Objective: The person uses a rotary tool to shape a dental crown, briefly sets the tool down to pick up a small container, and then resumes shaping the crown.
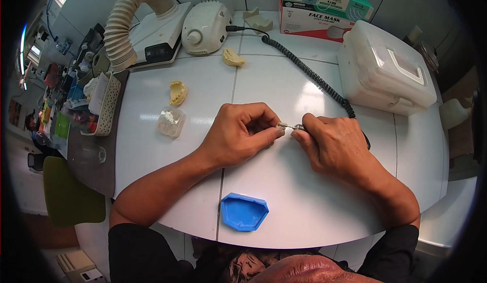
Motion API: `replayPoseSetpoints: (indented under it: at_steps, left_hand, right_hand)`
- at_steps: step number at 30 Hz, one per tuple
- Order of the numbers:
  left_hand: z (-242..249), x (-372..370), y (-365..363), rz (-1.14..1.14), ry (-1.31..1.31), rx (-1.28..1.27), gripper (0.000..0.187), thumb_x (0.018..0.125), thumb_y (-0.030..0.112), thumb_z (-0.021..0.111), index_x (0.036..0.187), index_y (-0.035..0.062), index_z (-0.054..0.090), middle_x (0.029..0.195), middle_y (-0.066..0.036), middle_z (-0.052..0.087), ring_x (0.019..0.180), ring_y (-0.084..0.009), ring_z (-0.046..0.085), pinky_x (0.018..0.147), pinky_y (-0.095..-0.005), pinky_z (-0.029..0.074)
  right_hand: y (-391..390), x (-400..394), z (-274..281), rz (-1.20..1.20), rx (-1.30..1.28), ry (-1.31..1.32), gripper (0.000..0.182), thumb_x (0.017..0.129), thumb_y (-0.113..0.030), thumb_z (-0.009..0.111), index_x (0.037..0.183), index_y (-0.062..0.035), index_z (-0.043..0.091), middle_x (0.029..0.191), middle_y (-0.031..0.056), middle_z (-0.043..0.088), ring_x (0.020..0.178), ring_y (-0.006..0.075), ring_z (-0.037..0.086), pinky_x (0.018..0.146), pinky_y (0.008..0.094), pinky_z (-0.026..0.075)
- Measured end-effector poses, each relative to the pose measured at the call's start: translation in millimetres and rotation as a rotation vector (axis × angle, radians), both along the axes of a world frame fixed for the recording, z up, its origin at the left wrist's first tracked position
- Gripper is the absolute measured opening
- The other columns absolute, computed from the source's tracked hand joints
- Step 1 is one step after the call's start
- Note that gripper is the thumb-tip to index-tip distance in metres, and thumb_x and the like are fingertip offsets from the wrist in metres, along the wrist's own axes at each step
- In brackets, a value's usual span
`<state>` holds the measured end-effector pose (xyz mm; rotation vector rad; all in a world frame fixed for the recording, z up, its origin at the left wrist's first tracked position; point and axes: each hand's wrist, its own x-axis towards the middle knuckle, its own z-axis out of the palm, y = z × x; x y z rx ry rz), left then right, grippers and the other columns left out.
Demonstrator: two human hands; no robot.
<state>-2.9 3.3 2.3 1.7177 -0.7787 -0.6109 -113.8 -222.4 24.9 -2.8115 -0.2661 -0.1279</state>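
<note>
My left hand point(236, 133) pinches a small pale piece point(281, 125) between thumb and fingertips; it is too small to make out fully. Closed around a rotary handpiece point(300, 127), my right hand point(335, 143) holds the thin bur tip against or very near that piece. Most of the handpiece is hidden in my palm. Its coiled black cord point(309, 69) runs back to a white control unit point(205, 27). Left of my hands lie a yellowish dental cast point(177, 93) and a small clear plastic box point(171, 121). A blue angular mould tray point(246, 213) sits nearer my body.
A ribbed suction hose point(122, 22) arches at the back left. Another dental cast point(233, 57) lies before the control unit. Mask boxes point(317, 22) stand at the back, with a white lidded case point(388, 70) on the right. A basket point(109, 105) stands on the side counter.
</note>
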Motion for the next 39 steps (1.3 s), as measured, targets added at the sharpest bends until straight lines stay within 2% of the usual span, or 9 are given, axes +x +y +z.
replayPoseSetpoints:
  at_steps: [8,14,26,29,32,39]
  left_hand:
    - [-2.5,-0.1,-0.3,0.006,0.0,-0.018,0.009,0.1,0.003,0.08,0.104,-0.0035,0.076,0.09,-0.005,0.077,0.079,-0.0078,0.072,0.071,-0.0224,0.056]
    - [-0.4,0.0,0.7,-0.005,0.061,-0.04,0.012,0.101,0.006,0.08,0.107,-0.003,0.075,0.095,-0.006,0.078,0.084,-0.0093,0.073,0.077,-0.0243,0.057]
    - [1.0,1.5,1.6,-0.021,0.105,-0.059,0.014,0.102,0.008,0.079,0.109,-0.0033,0.074,0.097,-0.007,0.078,0.088,-0.0114,0.074,0.081,-0.0263,0.058]
    - [-3.9,0.5,-0.1,0.013,0.096,-0.098,0.014,0.103,0.012,0.079,0.106,-0.0012,0.076,0.086,-0.001,0.074,0.077,-0.0051,0.065,0.069,-0.0235,0.051]
    - [1.0,2.2,1.5,-0.02,0.113,-0.05,0.014,0.103,0.008,0.078,0.109,-0.0037,0.073,0.096,-0.007,0.077,0.089,-0.0123,0.074,0.082,-0.027,0.059]
    - [2.1,1.9,1.4,-0.01,0.111,-0.055,0.013,0.103,0.008,0.077,0.109,-0.0035,0.073,0.096,-0.007,0.077,0.089,-0.0121,0.073,0.082,-0.0274,0.059]
  right_hand:
    - [0.0,-0.3,0.7,0.006,0.011,0.001,0.038,0.109,-0.036,0.065,0.089,-0.0037,0.062,0.069,0.0168,0.069,0.057,0.0423,0.064,0.054,0.0528,0.049]
    - [-3.7,1.8,-3.3,0.011,0.103,-0.057,0.034,0.108,-0.031,0.065,0.088,-0.0041,0.061,0.066,0.0159,0.065,0.056,0.0419,0.062,0.054,0.0533,0.047]
    - [-2.5,0.4,-2.5,0.024,0.051,-0.052,0.034,0.108,-0.032,0.066,0.088,-0.0046,0.06,0.064,0.0153,0.064,0.055,0.0412,0.063,0.053,0.052,0.047]
    - [-2.1,0.7,-4.2,0.009,0.062,-0.068,0.035,0.108,-0.033,0.066,0.088,-0.0045,0.06,0.064,0.0153,0.064,0.055,0.0409,0.063,0.053,0.0516,0.047]
    - [-1.8,0.1,-4.8,0.001,0.056,-0.066,0.035,0.108,-0.033,0.066,0.088,-0.0044,0.061,0.064,0.0153,0.064,0.054,0.0405,0.063,0.052,0.0513,0.047]
    - [-2.5,0.5,-3.6,0.01,0.055,-0.059,0.036,0.108,-0.034,0.065,0.088,-0.0042,0.062,0.065,0.0156,0.065,0.054,0.0403,0.064,0.052,0.0509,0.048]
